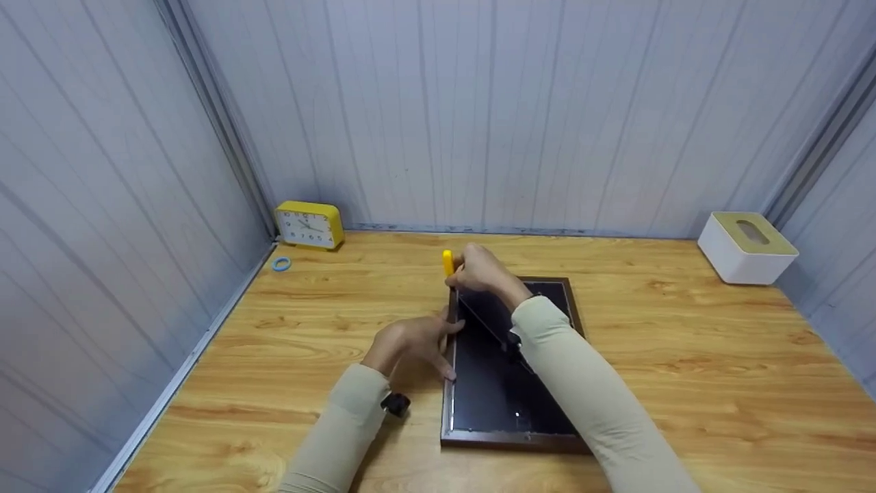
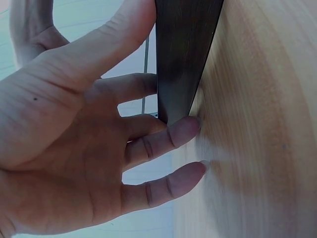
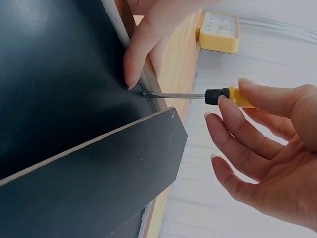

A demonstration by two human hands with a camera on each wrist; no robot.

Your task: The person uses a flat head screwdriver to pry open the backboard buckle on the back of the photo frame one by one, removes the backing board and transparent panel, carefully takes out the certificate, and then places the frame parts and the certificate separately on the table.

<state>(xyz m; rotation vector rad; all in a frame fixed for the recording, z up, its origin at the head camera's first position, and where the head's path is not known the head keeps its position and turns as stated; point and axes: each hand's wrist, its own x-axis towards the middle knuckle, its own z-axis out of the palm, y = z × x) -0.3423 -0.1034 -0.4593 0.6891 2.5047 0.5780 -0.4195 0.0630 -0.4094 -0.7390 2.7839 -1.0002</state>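
A dark picture frame [image 1: 513,441] lies back-up on the wooden table. My right hand [image 1: 479,268] holds a yellow-handled screwdriver [image 3: 216,95] between thumb and fingers near the frame's far left corner. In the right wrist view the screwdriver's tip meets a small metal fastener [image 3: 145,94] at the inner edge of the rim. A flat dark support leg [image 3: 133,163] slants up from the black backing. My left hand [image 1: 419,342] straddles the left rim, thumb and some fingertips on top. Two fairly straight fingers [image 2: 171,186] reach down outside it, by the table.
At the back left stands a yellow alarm clock [image 1: 308,224], with a blue ring [image 1: 281,263] in front of it. A white tissue box [image 1: 747,248] with a wood-look lid stands at the back right. Pale panel walls [image 1: 493,116] enclose the table [image 1: 684,356].
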